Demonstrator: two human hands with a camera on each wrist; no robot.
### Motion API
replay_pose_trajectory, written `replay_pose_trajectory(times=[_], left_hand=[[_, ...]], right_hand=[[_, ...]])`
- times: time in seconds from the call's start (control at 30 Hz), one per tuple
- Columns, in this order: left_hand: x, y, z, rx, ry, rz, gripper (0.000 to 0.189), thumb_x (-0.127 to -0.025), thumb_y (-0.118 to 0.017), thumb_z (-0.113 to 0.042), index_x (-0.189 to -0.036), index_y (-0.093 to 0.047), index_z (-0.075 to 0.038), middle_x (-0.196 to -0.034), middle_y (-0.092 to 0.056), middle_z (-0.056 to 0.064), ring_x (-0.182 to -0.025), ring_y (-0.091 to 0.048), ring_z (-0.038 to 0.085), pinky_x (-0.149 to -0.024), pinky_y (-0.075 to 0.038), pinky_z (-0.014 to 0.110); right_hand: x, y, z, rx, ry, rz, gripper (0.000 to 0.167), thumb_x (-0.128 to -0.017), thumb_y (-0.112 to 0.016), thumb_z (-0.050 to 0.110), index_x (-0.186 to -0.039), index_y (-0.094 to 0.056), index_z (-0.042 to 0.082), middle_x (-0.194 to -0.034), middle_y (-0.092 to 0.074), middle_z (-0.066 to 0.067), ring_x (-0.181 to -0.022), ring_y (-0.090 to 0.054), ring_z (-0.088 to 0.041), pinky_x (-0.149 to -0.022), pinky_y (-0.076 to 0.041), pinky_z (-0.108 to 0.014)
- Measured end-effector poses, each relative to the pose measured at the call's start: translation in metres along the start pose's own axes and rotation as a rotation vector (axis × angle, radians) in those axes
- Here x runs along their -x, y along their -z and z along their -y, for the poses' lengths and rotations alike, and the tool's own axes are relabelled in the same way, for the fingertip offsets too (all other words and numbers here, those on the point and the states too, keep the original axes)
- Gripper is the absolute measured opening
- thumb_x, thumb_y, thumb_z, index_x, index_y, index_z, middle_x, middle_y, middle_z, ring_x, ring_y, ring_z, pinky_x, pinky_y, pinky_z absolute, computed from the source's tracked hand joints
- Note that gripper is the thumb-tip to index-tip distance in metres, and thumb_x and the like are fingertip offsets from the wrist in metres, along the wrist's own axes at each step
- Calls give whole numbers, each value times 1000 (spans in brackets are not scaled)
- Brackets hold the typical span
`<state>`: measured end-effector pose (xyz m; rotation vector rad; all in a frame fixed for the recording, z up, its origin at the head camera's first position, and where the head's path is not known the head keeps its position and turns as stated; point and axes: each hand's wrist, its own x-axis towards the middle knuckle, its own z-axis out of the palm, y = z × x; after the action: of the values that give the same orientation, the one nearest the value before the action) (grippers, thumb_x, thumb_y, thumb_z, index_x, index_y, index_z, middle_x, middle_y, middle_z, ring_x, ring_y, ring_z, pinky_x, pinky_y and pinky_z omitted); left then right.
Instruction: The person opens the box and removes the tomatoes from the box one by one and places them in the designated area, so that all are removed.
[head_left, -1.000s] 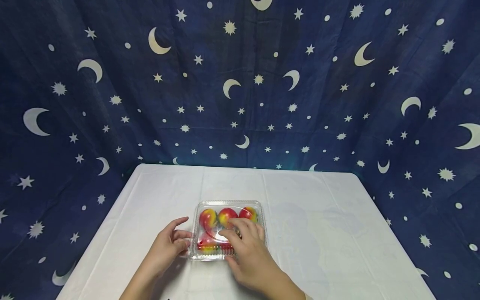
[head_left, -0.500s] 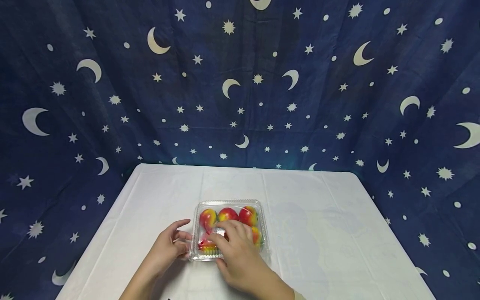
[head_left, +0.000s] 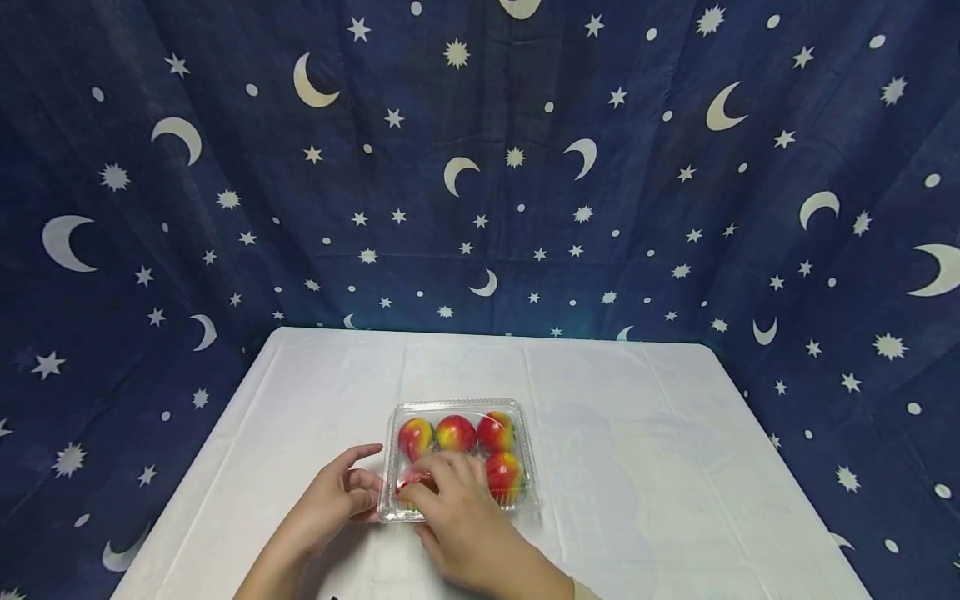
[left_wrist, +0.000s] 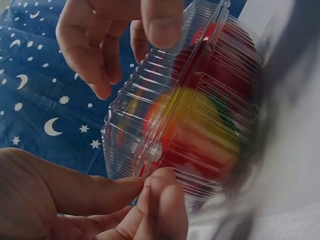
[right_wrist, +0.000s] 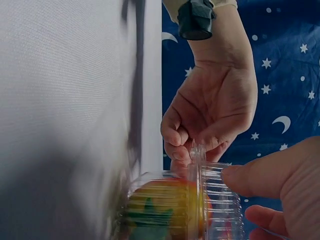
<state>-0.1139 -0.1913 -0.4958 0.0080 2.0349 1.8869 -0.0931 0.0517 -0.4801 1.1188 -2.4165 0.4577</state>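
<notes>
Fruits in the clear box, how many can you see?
5 visible: back-left fruit, back-middle fruit, back-right fruit, front-right fruit, front-left fruit. The right hand may hide another.

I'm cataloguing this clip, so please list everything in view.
Clear container: one, transparent, on the tablecloth
Fruits: at least five, red and yellow, inside the container
Tablecloth: one, white, under the container
Backdrop: one, dark blue with pale moons and stars, behind the tablecloth
Sleeves: two, beige, one on each arm
Wrist device: one visible, black, at the left sleeve
Left hand: one, bare, pinching the container's left edge
Right hand: one, bare, over the container's near side
</notes>
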Motion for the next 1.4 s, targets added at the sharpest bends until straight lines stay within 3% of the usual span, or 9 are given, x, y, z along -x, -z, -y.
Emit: replay_pose_trajectory(times=[0.53, 0.8, 1.4], left_hand=[[-3, 0, -1, 8, 10, -37, 81, -87, -64, 13, -162, -33, 6, -92, -68, 8, -76, -67, 16, -67, -65, 30], [-5, 3, 0, 41, 12, 3, 84, -81, -62, 14, -160, -32, 8, -93, -69, 6, -74, -68, 12, -67, -64, 27], [-3, 5, 1, 104, 4, 86, 94, -79, -65, 16, -163, -22, 9, -96, -67, 5, -77, -71, 11, -72, -66, 30]], right_hand=[[-3, -16, 5, 51, -9, 2, 36, -81, -88, 21, -111, -69, 29, -128, -62, 5, -122, -52, -15, -102, -41, -40], [-7, -20, 10, 97, -2, -7, 25, -85, -84, 21, -105, -70, 28, -122, -61, 6, -112, -53, -14, -90, -38, -31], [-9, -28, 12, 158, 4, -48, 22, -80, -86, 22, -95, -71, 26, -118, -63, 3, -108, -55, -16, -85, -35, -30]])
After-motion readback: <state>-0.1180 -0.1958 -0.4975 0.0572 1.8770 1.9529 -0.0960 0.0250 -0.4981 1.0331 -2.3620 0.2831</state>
